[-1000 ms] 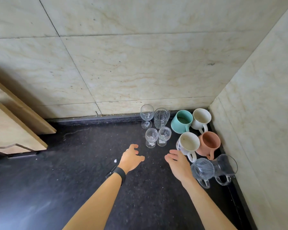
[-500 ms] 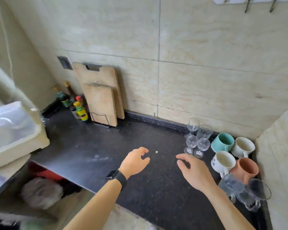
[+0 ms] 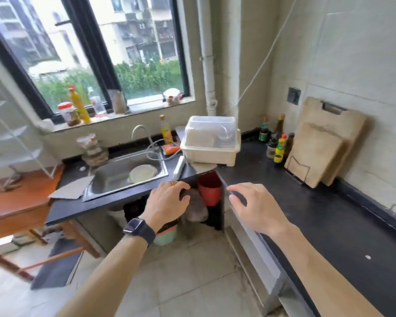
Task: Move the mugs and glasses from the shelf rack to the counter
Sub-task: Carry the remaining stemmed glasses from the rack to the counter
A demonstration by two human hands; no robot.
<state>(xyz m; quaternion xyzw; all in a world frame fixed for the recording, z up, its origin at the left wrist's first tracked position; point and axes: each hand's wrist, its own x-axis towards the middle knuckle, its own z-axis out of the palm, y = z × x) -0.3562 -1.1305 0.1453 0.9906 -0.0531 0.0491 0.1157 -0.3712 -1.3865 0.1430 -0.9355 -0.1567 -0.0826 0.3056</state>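
**Kitchen corner, both hands bare and loose**

Black counter [image 3: 325, 216] runs in an L round the steel sink [image 3: 114, 179], which sits under a wide window [image 3: 101, 53]. One pale plate [image 3: 143, 173] lies in the sink basin, with the tap [image 3: 142, 132] behind it. Just right of the sink stands a cream dish box [image 3: 212, 145] with a clear lid. Further right of the sink, a cluster of bottles [image 3: 277, 143] stands near the wall, and two boards [image 3: 318, 154] lean against the wall beside them. Left of the sink a grey sheet [image 3: 73, 188] lies on the counter, and beyond it is a wooden table [image 3: 21, 200] bearing a white rack [image 3: 9, 136], too blurred to tell what its shelves hold. Below the counter, right of the sink, a red bucket [image 3: 210, 191] shows in the gap.

Both arms reach forward in front of the sink. The left hand [image 3: 167, 202], with a watch [image 3: 140, 228] at the wrist, hangs palm down, fingers loosely bent, grasping nothing. The right hand [image 3: 256, 207] hovers over the counter edge right of the sink, fingers relaxed and spread, also holding nothing.

Mugs and glasses are out of this view.
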